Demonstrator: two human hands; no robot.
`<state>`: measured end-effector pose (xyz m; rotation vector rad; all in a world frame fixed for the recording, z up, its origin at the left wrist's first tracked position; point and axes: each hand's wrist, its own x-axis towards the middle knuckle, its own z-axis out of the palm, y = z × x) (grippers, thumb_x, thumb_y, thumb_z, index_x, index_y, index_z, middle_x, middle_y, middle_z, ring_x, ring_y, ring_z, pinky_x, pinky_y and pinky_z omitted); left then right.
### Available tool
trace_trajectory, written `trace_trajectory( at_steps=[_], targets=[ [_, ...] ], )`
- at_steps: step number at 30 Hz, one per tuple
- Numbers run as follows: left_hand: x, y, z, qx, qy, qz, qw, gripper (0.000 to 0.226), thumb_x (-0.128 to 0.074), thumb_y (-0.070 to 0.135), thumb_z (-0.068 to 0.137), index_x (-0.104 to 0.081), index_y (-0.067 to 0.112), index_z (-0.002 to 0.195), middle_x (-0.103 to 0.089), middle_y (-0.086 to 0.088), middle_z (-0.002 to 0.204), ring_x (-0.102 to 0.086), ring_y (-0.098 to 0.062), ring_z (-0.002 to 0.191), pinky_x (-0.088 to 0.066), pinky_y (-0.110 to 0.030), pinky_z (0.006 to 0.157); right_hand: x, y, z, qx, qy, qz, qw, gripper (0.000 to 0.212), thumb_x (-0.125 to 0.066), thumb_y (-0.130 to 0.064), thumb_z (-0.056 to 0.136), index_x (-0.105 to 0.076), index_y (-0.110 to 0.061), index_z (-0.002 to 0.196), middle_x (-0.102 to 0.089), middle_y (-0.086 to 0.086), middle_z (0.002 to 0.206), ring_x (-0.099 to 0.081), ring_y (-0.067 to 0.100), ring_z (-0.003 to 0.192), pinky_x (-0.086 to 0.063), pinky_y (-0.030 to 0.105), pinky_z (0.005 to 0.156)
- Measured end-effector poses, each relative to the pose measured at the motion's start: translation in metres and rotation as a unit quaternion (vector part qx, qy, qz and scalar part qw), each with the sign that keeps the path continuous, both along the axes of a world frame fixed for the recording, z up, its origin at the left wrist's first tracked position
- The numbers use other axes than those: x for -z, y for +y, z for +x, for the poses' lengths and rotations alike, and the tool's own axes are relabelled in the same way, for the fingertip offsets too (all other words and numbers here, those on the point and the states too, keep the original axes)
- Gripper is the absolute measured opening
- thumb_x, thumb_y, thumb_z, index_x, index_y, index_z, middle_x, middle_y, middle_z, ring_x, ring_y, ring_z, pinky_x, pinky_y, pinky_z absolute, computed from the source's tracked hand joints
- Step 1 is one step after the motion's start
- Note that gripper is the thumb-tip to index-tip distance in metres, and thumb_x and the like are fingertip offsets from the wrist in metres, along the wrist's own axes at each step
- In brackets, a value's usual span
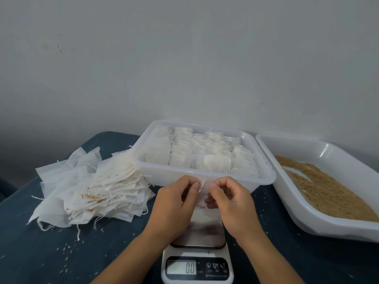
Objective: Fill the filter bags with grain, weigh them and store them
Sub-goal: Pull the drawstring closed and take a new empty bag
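Right now both hands pinch one filter bag (202,198) above the scale (198,261), left hand (174,203) and right hand (229,201) gripping its top edge. Behind them sits the tub of filled bags (205,177); the grain tray (320,226) stands to the right, the empty-bag pile (92,187) to the left.

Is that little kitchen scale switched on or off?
On. The scale shows lit digits reading 0.0 on its display, with nothing resting on its metal platform; both hands hold the filter bag above it.
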<state>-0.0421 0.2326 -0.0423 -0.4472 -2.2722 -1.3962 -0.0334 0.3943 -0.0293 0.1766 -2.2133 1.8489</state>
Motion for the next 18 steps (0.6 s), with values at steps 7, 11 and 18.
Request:
trace_trajectory(
  at_steps=[7, 11, 18],
  targets=[
    [0.000, -0.003, 0.001, 0.018, 0.041, -0.037, 0.998, 0.016, -0.058, 0.027, 0.101, -0.072, 0.028, 0.095, -0.068, 0.017, 0.076, -0.067, -0.010, 0.073, -0.051, -0.021, 0.064, -0.003, -0.007, 0.006, -0.010, 0.015, 0.062, 0.998, 0.011, -0.071, -0.026, 0.096, -0.072, -0.018, 0.089, -0.076, -0.003, 0.080, -0.075, 0.016, 0.074, -0.063, 0.034, 0.071],
    [-0.001, -0.003, 0.002, 0.024, 0.055, -0.054, 0.997, 0.020, -0.054, 0.030, 0.100, -0.072, 0.024, 0.094, -0.068, 0.015, 0.080, -0.066, -0.010, 0.077, -0.053, -0.029, 0.069, -0.005, -0.007, 0.008, 0.005, 0.034, 0.092, 0.995, 0.011, -0.069, -0.022, 0.098, -0.071, -0.019, 0.087, -0.074, -0.004, 0.079, -0.074, 0.014, 0.074, -0.062, 0.038, 0.074],
    [-0.005, -0.011, -0.002, -0.069, 0.061, -0.056, 0.994, 0.011, -0.061, 0.016, 0.100, -0.069, 0.021, 0.094, -0.062, 0.017, 0.076, -0.061, -0.006, 0.078, -0.046, -0.015, 0.067, -0.013, 0.001, 0.010, 0.017, 0.010, 0.163, 0.986, 0.018, -0.065, -0.019, 0.092, -0.064, -0.020, 0.075, -0.071, -0.002, 0.071, -0.069, 0.017, 0.069, -0.058, 0.042, 0.071]
  ],
)
